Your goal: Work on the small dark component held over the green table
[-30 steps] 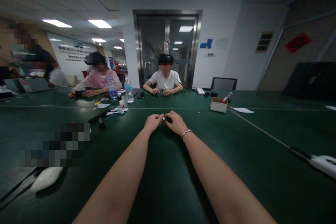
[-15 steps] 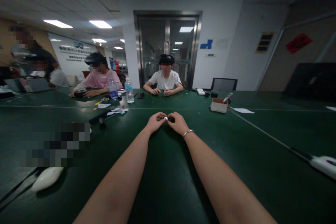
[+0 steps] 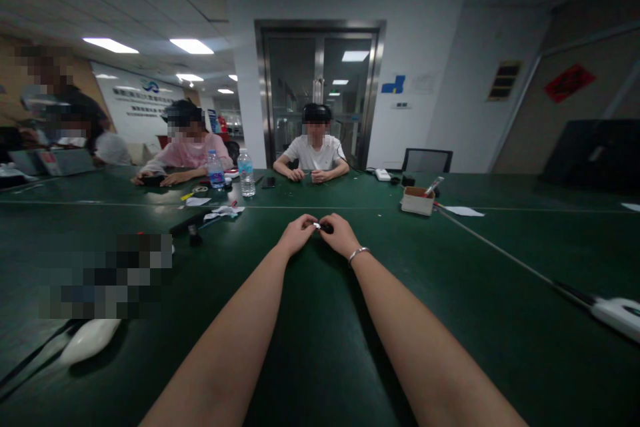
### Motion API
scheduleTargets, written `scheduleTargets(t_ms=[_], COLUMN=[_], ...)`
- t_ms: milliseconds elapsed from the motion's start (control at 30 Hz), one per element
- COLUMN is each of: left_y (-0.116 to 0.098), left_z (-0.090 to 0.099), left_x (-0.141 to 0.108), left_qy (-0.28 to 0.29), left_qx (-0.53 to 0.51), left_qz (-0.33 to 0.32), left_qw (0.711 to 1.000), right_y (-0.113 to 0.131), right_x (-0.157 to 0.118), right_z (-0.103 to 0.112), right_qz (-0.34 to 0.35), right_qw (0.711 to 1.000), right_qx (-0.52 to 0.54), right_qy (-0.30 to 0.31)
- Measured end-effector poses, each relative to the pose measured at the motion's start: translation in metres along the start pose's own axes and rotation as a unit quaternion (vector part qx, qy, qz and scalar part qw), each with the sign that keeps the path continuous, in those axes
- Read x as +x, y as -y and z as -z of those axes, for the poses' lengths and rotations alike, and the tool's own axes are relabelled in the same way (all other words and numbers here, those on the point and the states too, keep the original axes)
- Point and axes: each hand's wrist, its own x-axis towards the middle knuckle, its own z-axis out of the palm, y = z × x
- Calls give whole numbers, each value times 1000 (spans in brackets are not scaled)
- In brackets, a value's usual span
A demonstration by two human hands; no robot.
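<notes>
My two hands meet over the middle of the green table (image 3: pixel 325 347), arms stretched forward. A small black object with a shiny silver end (image 3: pixel 326 227) lies between them, too small to name. The fingers of my left hand (image 3: pixel 298 235) are closed at its silver end. My right hand (image 3: pixel 342 235), with a silver bangle (image 3: pixel 359 253) at the wrist, pinches the black part. My fingers partly cover the object.
Left lie a white rounded object (image 3: pixel 93 341) with dark straps, a black brush-like item (image 3: pixel 195 235) and crumpled paper (image 3: pixel 225 211). Beyond stand water bottles (image 3: pixel 246 173). A small box (image 3: pixel 418 201) and a white power strip (image 3: pixel 617 317) are right. People sit across the table.
My left fingers have shifted very slightly at the silver end. My right hand and the black part stay in the same place.
</notes>
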Motion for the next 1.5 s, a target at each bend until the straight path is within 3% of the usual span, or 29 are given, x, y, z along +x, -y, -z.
scheduleTargets(t_ms=[100,267,700,867,1000,1133,1267,1367,1500], left_y=[-1,-3,-1,1,2,2,4,5,5], left_z=[0,-1,0,-1,-1,-1,-1,-1,-1], left_x=[-1,-1,1,3,4,4,5,5,5], left_qy=[10,13,33,15,29,44,38,31,29], left_qx=[38,19,-19,-30,-40,-43,-50,-21,-94], left_qz=[47,15,78,43,94,64,92,75,75], left_qw=[998,1000,996,999,994,996,994,997,992], right_y=[0,-1,2,0,1,0,-1,-1,0], right_x=[0,-1,-1,1,1,1,2,2,1], right_z=[-1,-1,-3,-3,-3,-3,-4,-5,-4], right_qz=[3,3,6,3,-10,-7,-9,-1,-4], right_qw=[1000,1000,1000,1000,1000,1000,1000,1000,1000], right_qx=[0,5,5,1,0,-6,-11,-13,-15], right_qy=[0,-4,5,7,5,4,4,12,15])
